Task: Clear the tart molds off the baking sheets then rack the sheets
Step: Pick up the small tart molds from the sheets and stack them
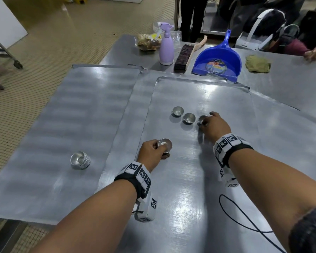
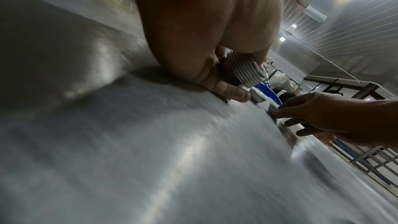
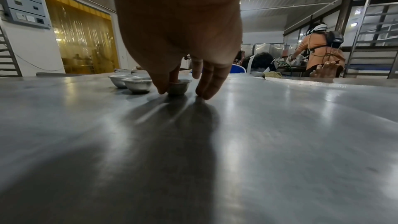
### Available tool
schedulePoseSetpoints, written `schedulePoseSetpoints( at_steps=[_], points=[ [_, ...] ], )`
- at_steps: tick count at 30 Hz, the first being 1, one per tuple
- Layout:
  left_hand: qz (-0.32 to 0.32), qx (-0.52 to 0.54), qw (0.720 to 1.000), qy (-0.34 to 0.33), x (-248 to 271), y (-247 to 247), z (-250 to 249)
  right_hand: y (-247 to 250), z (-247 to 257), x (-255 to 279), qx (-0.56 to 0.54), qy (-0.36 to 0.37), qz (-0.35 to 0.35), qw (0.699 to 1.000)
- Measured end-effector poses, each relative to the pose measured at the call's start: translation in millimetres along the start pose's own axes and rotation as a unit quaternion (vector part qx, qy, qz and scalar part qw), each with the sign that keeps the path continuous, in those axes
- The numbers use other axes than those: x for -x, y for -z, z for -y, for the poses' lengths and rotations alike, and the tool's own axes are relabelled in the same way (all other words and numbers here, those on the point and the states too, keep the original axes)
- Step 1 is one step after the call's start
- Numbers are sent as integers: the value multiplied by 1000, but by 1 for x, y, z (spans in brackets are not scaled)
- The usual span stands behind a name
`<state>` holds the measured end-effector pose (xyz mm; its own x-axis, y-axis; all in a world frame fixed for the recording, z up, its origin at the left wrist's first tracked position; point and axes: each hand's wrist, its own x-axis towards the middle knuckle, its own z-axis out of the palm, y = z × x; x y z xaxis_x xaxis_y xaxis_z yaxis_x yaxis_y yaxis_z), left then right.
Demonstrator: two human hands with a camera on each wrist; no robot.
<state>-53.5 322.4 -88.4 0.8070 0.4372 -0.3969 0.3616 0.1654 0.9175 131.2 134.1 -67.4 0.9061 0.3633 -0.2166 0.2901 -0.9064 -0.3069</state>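
**Both hands on molds over the top sheet**

No readable brand or writing anywhere; only black-and-white square markers on both wristbands and a colourful round sticker, illegible, on the blue dustpan point(image 1: 218, 60).

Left hand point(image 1: 151, 150) low over the near part of the top sheet point(image 1: 199, 179), fingers curled round a nested stack point(image 1: 165, 144) of molds, thumb across the rim. Ribbed stacked rims plain in the left wrist view point(image 2: 245, 72) (several molds, exact count not clear), little finger down against the metal.

Right hand point(image 1: 214, 126) reached further forward, wrist raised, fingers pointing down. Thumb and forefinger pinching the nearest single mold point(image 3: 178, 87), which sits on the sheet; the other fingers point(image 3: 212, 83) touching the sheet just right of it.

Two more loose molds in a short diagonal row to the left of the right hand: one point(image 1: 189, 118) just beside the pinched mold, the next point(image 1: 177, 111) beyond it, both upright and empty. All three ahead of the left hand.

Another stack point(image 1: 80, 160), tipped on its side, well to the left of the left hand on the left sheet point(image 1: 71, 110).

Beyond the right hand: dustpan, brush point(image 1: 182, 57), lilac spray bottle point(image 1: 166, 46), a green cloth point(image 1: 257, 63).
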Motion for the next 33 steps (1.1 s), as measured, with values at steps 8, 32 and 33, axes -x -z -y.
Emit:
schedulePoseSetpoints(
  at_steps=[8, 32, 33],
  points=[
    [-1, -11, 1000, -10, 1, -1, -1, -7, 10, 39, -50, -5, -47, 998],
    [-28, -52, 997, -45, 17, -9, -8, -42, 26, 149, -165, -21, -11, 986],
    [-35, -55, 997, -46, 18, -10, -9, -41, 27, 150, -170, -21, -12, 985]
  ],
)
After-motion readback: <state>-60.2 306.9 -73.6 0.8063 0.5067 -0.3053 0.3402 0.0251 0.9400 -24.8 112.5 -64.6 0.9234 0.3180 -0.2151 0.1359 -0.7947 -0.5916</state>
